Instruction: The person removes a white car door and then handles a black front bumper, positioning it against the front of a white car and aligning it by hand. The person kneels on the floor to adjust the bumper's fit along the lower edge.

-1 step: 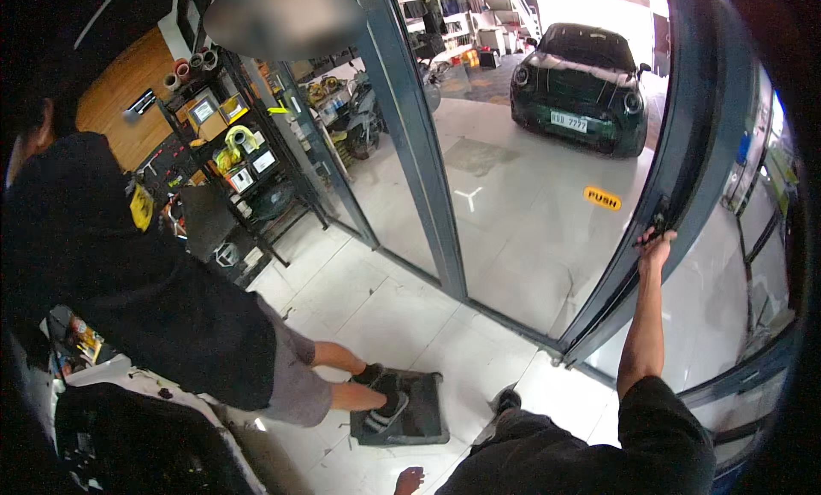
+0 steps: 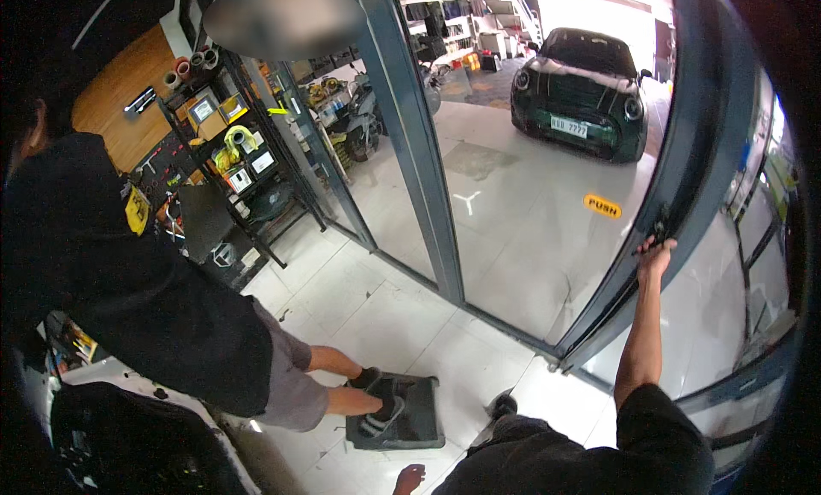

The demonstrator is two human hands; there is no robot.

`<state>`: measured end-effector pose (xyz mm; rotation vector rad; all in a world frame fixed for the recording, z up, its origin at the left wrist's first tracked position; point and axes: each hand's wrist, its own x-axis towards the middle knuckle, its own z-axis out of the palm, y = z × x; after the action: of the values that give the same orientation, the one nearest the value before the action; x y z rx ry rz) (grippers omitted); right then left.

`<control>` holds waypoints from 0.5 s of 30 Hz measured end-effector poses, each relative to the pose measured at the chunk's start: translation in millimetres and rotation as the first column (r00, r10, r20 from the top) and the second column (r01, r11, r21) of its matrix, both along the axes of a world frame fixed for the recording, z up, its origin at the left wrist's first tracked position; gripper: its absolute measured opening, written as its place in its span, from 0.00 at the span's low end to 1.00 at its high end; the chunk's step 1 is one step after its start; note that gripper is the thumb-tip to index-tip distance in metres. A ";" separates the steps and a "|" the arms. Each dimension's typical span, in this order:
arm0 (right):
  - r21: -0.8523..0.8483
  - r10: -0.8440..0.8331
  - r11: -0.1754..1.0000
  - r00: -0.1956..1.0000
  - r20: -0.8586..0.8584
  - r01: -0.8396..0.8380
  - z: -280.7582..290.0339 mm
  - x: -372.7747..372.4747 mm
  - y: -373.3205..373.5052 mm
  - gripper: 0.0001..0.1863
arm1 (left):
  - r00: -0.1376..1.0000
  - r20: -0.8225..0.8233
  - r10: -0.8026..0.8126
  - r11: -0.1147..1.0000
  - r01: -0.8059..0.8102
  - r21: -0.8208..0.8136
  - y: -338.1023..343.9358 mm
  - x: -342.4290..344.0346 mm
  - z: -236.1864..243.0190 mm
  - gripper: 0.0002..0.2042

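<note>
At the right, my right arm stretches out and my right hand (image 2: 657,254) is closed around a small black door handle (image 2: 660,226). The handle sits on the dark grey frame of a glass door (image 2: 530,238), which bears an orange oval sticker (image 2: 602,206). Low in the picture, beside my dark clothing, hangs my left hand (image 2: 410,478). Its fingers are loosely curled and I see nothing in them; the lower edge cuts it off.
Another person (image 2: 171,281) in a black shirt and grey shorts stands at the left, feet on a low black platform (image 2: 428,409). Behind stands a black shelf rack (image 2: 248,166) with boxes. Beyond the glass are a dark green car (image 2: 581,93) and a motorcycle (image 2: 363,123).
The view has shifted very slightly. My right hand stays on the door handle, and nothing else has visibly moved.
</note>
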<state>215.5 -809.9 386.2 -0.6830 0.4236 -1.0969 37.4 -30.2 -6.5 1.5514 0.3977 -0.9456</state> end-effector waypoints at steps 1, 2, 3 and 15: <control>-0.049 -0.075 0.996 0.997 0.021 0.076 -11.4 -8.3 -16.4 0.26 | 0.990 0.137 0.029 0.984 -0.005 -0.177 -25.2 18.6 -1.0 0.15; -0.110 -0.026 0.994 1.000 -0.015 0.024 -26.3 -21.3 -50.8 0.27 | 0.967 0.201 -0.160 0.986 0.165 -0.008 -53.8 46.8 -6.0 0.17; -0.009 -0.099 0.995 0.994 -0.054 0.098 -35.5 0.1 -24.2 0.28 | 0.933 0.194 -0.303 0.939 0.258 0.226 -51.2 55.9 -4.5 0.22; 0.175 -0.154 0.956 0.911 -0.381 0.235 14.4 26.0 54.1 0.31 | 0.254 0.214 -0.943 0.326 0.578 0.748 -33.2 246.8 -61.7 0.16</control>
<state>241.5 -755.8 400.6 -0.6595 0.9367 -1.0919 284.2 -63.4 -68.2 2.5988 -0.8896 -0.9972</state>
